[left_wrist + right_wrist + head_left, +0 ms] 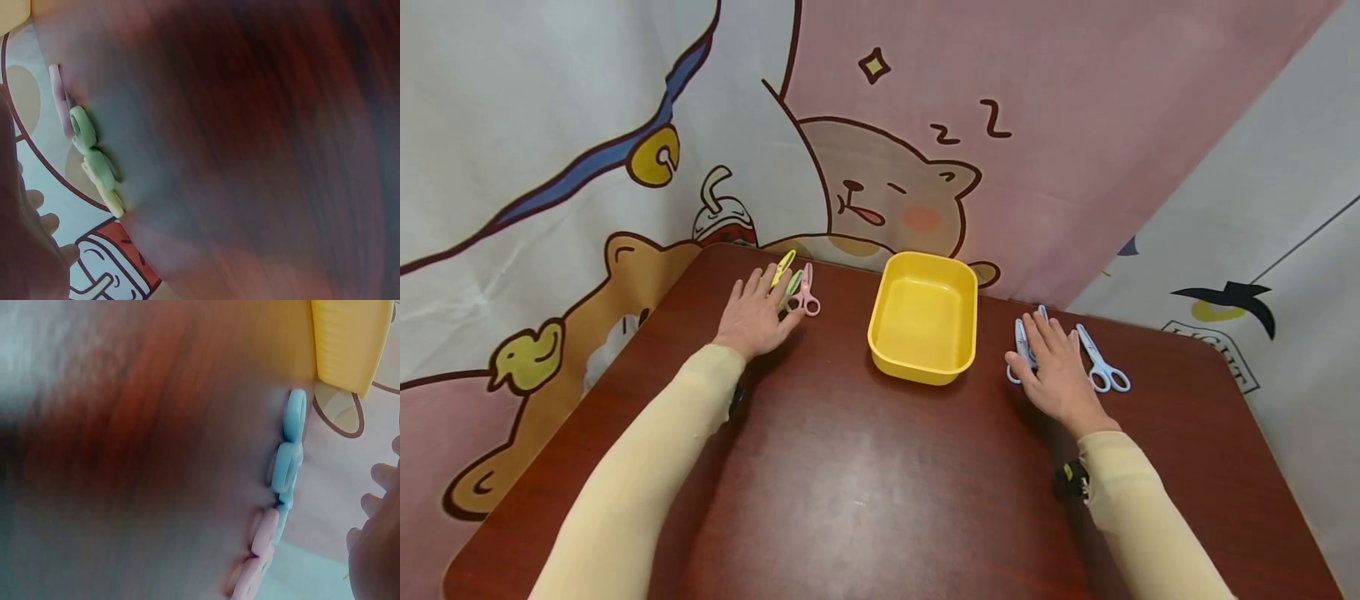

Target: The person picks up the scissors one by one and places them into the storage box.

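My left hand is held over the far left of the table, fingers straight and spread. Beneath and just beyond its fingertips lie yellow scissors, green scissors and pink scissors. In the left wrist view, that hand is apart from the green scissors. My right hand, also with straight fingers, covers part of some blue scissors. Light blue scissors lie to its right, and another blue tip shows behind the fingers. Both hands hold nothing.
Between the hands, near the back edge, stands a yellow plastic bin with nothing inside. The dark red-brown wooden table meets a cartoon-printed curtain at the back and sides. Each wrist wears a dark strapped device.
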`<state>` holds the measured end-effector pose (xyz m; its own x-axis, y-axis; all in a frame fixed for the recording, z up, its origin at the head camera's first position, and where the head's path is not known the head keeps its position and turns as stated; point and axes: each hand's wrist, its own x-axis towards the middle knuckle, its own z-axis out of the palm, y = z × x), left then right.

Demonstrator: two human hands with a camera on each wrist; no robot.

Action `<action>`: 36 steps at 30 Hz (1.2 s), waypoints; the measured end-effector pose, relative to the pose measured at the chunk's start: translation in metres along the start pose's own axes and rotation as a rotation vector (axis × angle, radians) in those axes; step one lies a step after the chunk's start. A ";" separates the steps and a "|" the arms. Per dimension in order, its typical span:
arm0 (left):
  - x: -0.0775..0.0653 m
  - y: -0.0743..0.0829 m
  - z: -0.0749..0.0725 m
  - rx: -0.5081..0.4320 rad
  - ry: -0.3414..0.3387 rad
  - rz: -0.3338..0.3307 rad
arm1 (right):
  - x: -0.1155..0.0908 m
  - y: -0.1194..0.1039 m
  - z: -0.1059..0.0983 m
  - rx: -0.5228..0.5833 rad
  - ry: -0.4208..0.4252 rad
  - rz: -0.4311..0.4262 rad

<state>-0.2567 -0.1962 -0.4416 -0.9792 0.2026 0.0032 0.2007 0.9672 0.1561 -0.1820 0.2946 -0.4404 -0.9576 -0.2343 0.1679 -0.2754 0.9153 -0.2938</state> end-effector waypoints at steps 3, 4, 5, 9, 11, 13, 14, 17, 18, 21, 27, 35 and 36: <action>0.000 -0.006 0.001 -0.015 -0.002 -0.022 | 0.001 -0.004 0.003 0.025 -0.003 -0.002; 0.000 -0.008 0.002 -0.019 0.001 -0.028 | 0.001 -0.006 0.004 0.036 -0.006 -0.001; 0.000 -0.009 0.002 -0.022 0.001 -0.035 | 0.001 -0.008 0.004 0.044 -0.005 -0.004; 0.002 -0.015 0.002 -0.031 0.005 -0.052 | 0.001 -0.015 0.006 0.090 0.000 -0.007; 0.004 -0.016 0.002 -0.034 -0.001 -0.061 | 0.000 -0.019 0.007 0.120 0.003 -0.014; 0.005 -0.018 0.001 -0.041 -0.007 -0.066 | -0.001 -0.021 0.008 0.148 -0.006 -0.010; 0.005 -0.019 0.001 -0.046 -0.012 -0.068 | -0.001 -0.022 0.009 0.163 -0.009 -0.009; 0.006 -0.021 0.000 -0.059 -0.026 -0.074 | -0.002 -0.026 0.011 0.202 -0.023 0.002; 0.007 -0.021 0.000 -0.068 -0.031 -0.077 | -0.003 -0.028 0.011 0.214 -0.028 0.007; 0.008 -0.023 -0.001 -0.086 -0.044 -0.090 | -0.004 -0.032 0.014 0.255 -0.037 0.016; 0.009 -0.025 0.001 -0.132 -0.072 -0.110 | -0.006 -0.043 0.018 0.324 -0.048 0.027; 0.013 -0.027 0.002 -0.167 -0.073 -0.128 | -0.009 -0.054 0.024 0.414 -0.076 0.081; 0.013 -0.027 0.002 -0.173 -0.076 -0.134 | -0.009 -0.055 0.025 0.431 -0.072 0.084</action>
<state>-0.2751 -0.2189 -0.4479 -0.9906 0.0910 -0.1023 0.0542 0.9467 0.3175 -0.1604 0.2379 -0.4489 -0.9773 -0.2013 0.0653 -0.1923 0.7156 -0.6715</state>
